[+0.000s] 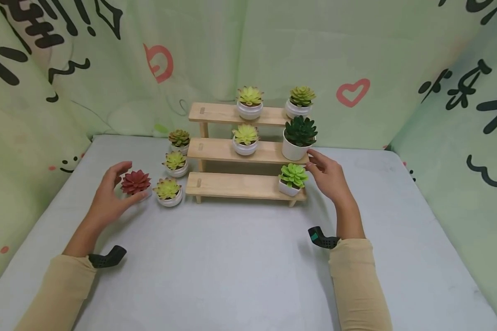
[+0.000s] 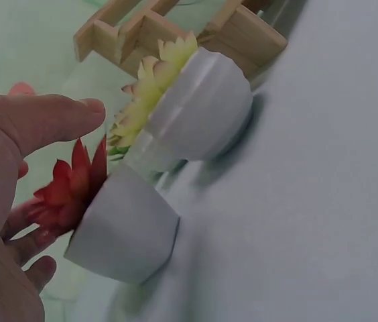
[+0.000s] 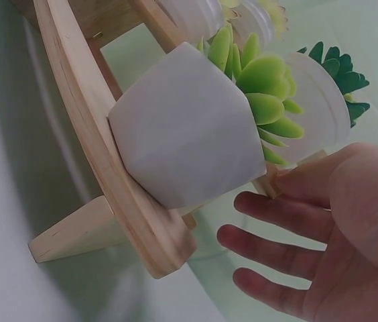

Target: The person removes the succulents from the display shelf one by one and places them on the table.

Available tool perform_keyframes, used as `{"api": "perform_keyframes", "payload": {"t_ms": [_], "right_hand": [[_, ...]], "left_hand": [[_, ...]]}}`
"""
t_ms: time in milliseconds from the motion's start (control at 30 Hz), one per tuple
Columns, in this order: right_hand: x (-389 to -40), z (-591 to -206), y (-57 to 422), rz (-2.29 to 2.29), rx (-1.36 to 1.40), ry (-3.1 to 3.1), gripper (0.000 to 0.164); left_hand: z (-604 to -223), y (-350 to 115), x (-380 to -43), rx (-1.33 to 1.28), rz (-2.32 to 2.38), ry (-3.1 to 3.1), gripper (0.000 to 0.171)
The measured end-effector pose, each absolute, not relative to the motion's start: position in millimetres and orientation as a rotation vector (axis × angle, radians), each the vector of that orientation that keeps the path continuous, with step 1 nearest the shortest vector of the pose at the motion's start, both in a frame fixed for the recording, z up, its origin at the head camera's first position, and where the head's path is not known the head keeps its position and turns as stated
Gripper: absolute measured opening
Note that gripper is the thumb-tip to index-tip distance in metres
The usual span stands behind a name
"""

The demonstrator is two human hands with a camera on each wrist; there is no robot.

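Our left hand, in the head view, reaches forward from a tan sleeve, its thumb and fingers apart around the red succulent — that plant stands on the table, to the left of the three-tiered wooden stand. Between it and the stand, three small succulents form a row running back. Our right hand is at the stand's right end, forearm nearly straight ahead, fingers angled up and left beside the middle tier, just below the dark green succulent. On the bottom tier, near this hand, sits the bright green succulent.

From the left wrist, we see our thumb stretched out above the red leaves, with a gap between it and the pale pot; other fingers lie behind the plant, and we cannot tell whether they touch it. The pot's base is on the table, a yellow-green plant in a rounded white pot just beyond.

From the right wrist, our palm faces the stand, fingers slightly bent with gaps between them — nothing clasped. The uppermost digit is at the middle tier's end; contact is unclear. The bright green plant's faceted white pot is clear of our fingers.
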State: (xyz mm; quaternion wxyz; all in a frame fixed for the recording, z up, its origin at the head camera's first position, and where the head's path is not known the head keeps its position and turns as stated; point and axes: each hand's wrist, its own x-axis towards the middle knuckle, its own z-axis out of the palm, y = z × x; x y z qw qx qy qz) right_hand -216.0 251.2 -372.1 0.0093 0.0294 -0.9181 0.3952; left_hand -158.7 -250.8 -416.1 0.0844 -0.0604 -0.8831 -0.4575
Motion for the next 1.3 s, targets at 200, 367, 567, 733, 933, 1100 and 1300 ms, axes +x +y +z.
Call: {"api": "perform_keyframes", "payload": {"t_ms": [200, 367, 567, 733, 933, 1100, 1300], "right_hand": [[-215.6, -369.9, 251.1, 1.235, 0.072, -2.854, 0.047], [-214.1, -368.0, 252.8, 1.252, 0.091, -2.858, 0.047], [-214.0, -367.8, 252.8, 1.26, 0.08, -2.857, 0.047], [-215.1, -369.4, 253.7, 1.257, 0.072, -2.866, 0.048], [-216.8, -368.8, 253.1, 1.244, 0.086, -2.858, 0.047], [-218.2, -369.9, 252.3, 1.259, 0.101, -2.844, 0.047], [-216.6, -371.8, 252.2, 1.255, 0.097, -2.858, 0.048]], "left_hand": [[-409.7, -245.8, -163.4, -0.193, -1.355, -2.611, 0.082], [-403.0, -239.4, -167.2, -0.244, -1.362, -2.58, 0.08], [-391.5, -229.1, -171.6, -0.273, -1.356, -2.565, 0.077], [-385.8, -221.6, -175.1, -0.295, -1.386, -2.555, 0.078], [-380.3, -212.8, -181.1, -0.356, -1.386, -2.528, 0.075], [-377.0, -206.7, -184.5, -0.36, -1.379, -2.545, 0.074], [-376.0, -197.1, -187.5, -0.444, -1.406, -2.497, 0.072]]}}
